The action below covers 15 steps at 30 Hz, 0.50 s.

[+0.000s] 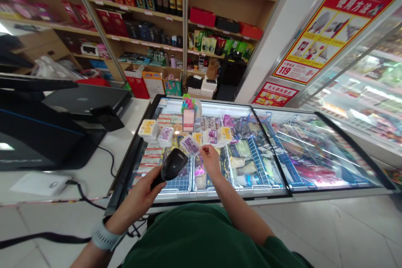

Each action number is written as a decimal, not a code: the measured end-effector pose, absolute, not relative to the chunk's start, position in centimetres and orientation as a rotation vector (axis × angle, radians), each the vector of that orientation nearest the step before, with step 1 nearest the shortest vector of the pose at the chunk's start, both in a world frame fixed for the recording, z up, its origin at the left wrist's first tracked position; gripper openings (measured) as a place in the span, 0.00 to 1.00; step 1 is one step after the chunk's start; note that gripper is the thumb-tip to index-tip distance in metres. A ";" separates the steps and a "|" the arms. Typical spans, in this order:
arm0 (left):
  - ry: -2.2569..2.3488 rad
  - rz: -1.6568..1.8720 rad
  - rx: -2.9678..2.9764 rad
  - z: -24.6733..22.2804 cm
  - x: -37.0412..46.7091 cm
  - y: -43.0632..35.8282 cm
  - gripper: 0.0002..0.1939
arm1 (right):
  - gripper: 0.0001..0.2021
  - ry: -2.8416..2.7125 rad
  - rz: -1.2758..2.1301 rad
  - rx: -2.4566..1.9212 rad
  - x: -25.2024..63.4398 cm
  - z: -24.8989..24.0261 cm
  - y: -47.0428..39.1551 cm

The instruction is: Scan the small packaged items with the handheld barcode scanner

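My left hand (143, 190) is closed around the handle of a black barcode scanner (175, 164), its head tilted up toward the right. Between the fingertips of my right hand (210, 158) is the corner of a purple-and-white card (190, 145), held just beyond the scanner head. Several stacks of similar cards rest on the freezer's glass top: a yellow stack (148, 128) at the left, a purple stack (165, 135) beside it, another purple stack (212, 136) and a yellow stack (225, 134) to the right. Part of one more yellow card (197, 137) shows behind the held card.
The glass-topped freezer (290, 194) holds packaged goods in wire baskets. A colourful object (188, 104) stands at its far edge. On the left counter (125, 134) are a black monitor (34, 130), a white box (40, 183) and cables. Stocked shelves (141, 8) line the back.
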State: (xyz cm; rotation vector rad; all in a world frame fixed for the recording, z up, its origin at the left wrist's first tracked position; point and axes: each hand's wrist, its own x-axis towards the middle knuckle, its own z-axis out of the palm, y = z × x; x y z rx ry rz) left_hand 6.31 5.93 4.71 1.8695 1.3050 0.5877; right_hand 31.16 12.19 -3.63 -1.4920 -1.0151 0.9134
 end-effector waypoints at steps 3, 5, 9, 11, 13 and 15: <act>1.335 0.594 1.913 4.2 6.1 5.8 0.25 | 0.09 -0.763 1.111 -1.454 30.7 -5.5 12.3; 1.357 0.608 1.940 3.9 5.9 5.6 0.24 | 0.09 -0.525 1.269 -1.435 30.2 -7.1 12.5; 1.388 0.639 1.979 3.6 5.5 5.2 0.25 | 0.08 -0.165 1.398 -1.423 29.1 -9.6 13.7; 1.395 0.647 2.000 3.6 5.1 4.9 0.24 | 0.09 -0.132 1.389 -1.434 28.8 -10.4 14.8; 1.411 0.651 2.013 3.7 4.7 4.6 0.24 | 0.10 -0.138 1.371 -1.448 28.6 -10.8 16.1; 1.436 0.654 2.019 3.6 4.2 4.3 0.24 | 0.10 -0.145 1.351 -1.457 28.6 -11.1 17.3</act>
